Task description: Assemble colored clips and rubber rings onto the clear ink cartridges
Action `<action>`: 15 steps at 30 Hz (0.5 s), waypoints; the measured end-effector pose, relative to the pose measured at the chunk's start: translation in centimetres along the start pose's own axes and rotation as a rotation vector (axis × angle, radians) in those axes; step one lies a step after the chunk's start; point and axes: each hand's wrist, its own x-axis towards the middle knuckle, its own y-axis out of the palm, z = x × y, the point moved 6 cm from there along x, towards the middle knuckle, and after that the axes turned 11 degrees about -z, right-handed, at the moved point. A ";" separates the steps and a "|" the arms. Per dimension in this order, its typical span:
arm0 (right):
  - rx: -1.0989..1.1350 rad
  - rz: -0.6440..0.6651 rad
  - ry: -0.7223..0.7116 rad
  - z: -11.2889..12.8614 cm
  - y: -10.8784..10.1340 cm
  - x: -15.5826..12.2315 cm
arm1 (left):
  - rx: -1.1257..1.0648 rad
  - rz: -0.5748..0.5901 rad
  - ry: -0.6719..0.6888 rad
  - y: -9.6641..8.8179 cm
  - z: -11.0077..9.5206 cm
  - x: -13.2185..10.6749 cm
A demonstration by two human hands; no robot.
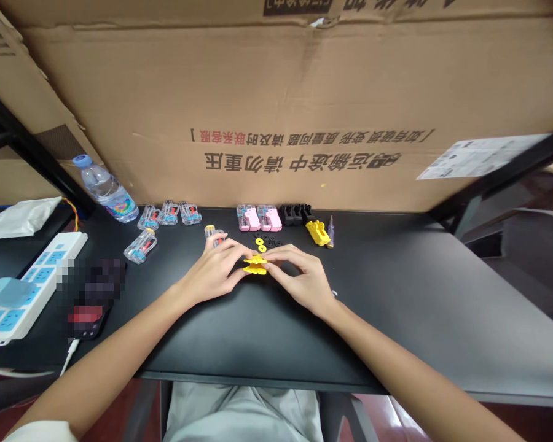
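Note:
Between my two hands, just above the black table, is a small yellow plastic part with an upper and a lower piece spread apart. My left hand pinches its left side, and my right hand pinches its right side. Right behind it lie small yellow rings and several black rings. A clear plastic piece with red inside is partly hidden behind my left fingers. Farther back right, more yellow parts sit beside a small screwdriver.
Along the cardboard wall stand clear toy-like assemblies, pink-and-clear ones and black parts. At left are a water bottle, a power strip, a blurred phone and its white cable. The table's edge is near me.

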 end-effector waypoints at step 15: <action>-0.163 0.088 -0.266 0.7 -0.4 0.2 | 0.045 -0.152 0.163 -1.0 -1.2 -0.2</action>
